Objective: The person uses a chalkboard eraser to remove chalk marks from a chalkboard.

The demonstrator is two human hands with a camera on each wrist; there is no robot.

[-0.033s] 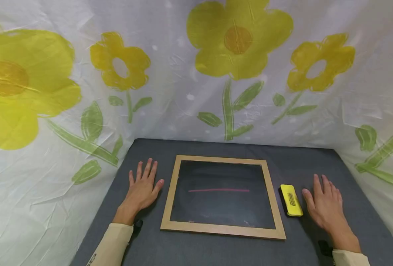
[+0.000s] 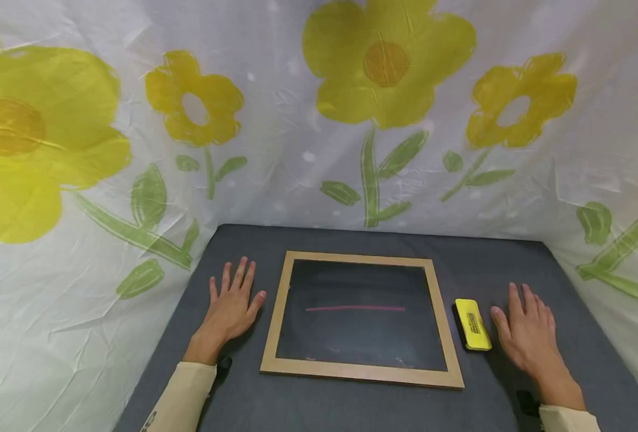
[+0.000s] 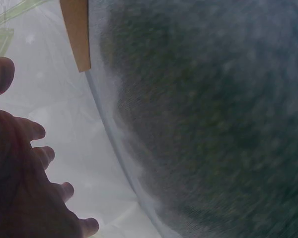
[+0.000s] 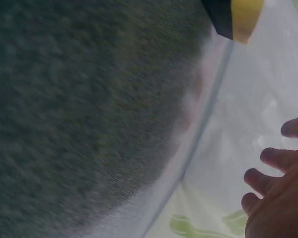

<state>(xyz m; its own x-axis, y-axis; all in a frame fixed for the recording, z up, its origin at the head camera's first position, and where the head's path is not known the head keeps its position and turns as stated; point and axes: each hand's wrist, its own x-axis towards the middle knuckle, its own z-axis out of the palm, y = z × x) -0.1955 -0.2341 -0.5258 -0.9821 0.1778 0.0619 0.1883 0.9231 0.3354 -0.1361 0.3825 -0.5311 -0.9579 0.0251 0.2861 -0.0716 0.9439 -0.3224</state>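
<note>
A small blackboard point(image 2: 359, 339) in a light wooden frame lies flat between the two hands, with one pink line point(image 2: 355, 308) drawn across it. To its left is my left hand point(image 2: 231, 312), palm down, fingers straight and spread, holding nothing. On the other side, a yellow eraser point(image 2: 474, 325) with a dark underside lies just right of the frame. My right hand point(image 2: 529, 333) is palm down to the right of the eraser, apart from it, fingers extended and holding nothing. The left wrist view shows a corner of the wooden frame point(image 3: 78, 37); the right wrist view shows the eraser's end point(image 4: 244, 20).
A dark grey cloth point(image 2: 362, 408) covers the table. White sheeting point(image 2: 281, 168) printed with yellow flowers hangs behind the table and along its left and right sides.
</note>
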